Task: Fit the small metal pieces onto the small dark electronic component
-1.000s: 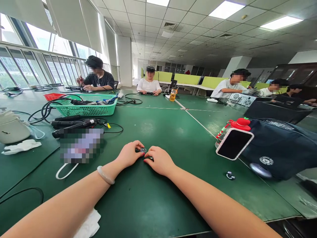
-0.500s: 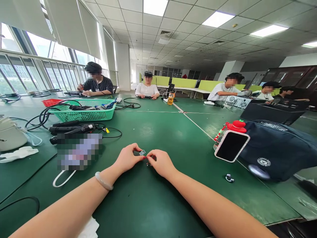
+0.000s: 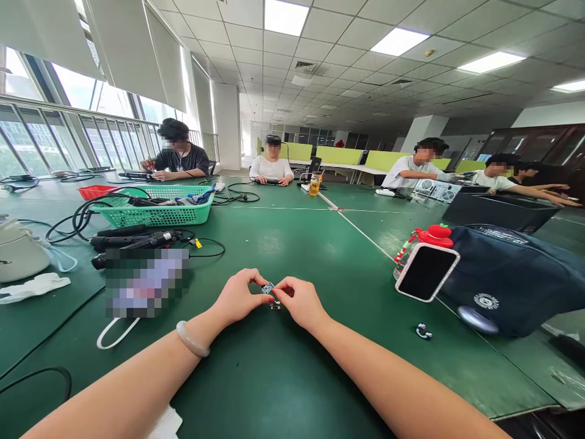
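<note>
A small, flat, dark piece with white markings (image 3: 267,288), perhaps a circuit board, is held over the green table (image 3: 274,378). My left hand (image 3: 240,297) pinches its left side between thumb and fingers. At its right edge, the closed fingertips of my right hand (image 3: 299,300) meet it, and the exact grip is partly hidden. Just below the fingertips shows a tiny metallic piece (image 3: 275,306). Whether it is attached or lies on the table I cannot tell.
Left are a green basket (image 3: 158,213), black handheld devices (image 3: 137,239) with cables and a blurred pouch (image 3: 148,283). Right are a phone (image 3: 427,272) against a red-lidded bottle (image 3: 434,235), a dark bag (image 3: 507,274) and earbuds (image 3: 423,331). Several people sit around the table.
My right hand's fingertips have come up against the patterned piece, which has shifted slightly right and down. On the far right, a person's arm now stretches out over the table.
</note>
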The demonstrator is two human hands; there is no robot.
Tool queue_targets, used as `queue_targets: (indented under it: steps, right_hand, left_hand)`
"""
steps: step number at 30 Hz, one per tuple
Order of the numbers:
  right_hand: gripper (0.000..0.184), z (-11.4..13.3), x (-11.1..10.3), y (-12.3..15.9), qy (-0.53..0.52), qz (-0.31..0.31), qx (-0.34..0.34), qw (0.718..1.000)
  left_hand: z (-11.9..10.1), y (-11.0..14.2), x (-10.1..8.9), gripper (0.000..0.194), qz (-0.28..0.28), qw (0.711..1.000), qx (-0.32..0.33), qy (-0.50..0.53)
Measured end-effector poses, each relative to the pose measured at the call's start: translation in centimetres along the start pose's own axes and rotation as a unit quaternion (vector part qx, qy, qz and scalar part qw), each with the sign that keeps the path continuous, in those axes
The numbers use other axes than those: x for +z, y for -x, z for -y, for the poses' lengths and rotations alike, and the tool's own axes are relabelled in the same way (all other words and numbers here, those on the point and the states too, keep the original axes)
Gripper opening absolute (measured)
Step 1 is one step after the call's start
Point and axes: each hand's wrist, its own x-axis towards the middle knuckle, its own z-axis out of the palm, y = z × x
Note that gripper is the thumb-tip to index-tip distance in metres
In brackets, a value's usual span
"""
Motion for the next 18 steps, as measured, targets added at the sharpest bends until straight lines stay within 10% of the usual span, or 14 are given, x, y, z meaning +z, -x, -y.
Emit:
queue_targets:
  steps: [18]
  right_hand:
    - [0.019,0.77,-0.17,0.19,-0.006,-0.032,-0.001,0.999]
  left_hand:
    - [-0.29,0.15,-0.08,0.026,-0.014,1.000,0.010,0.000]
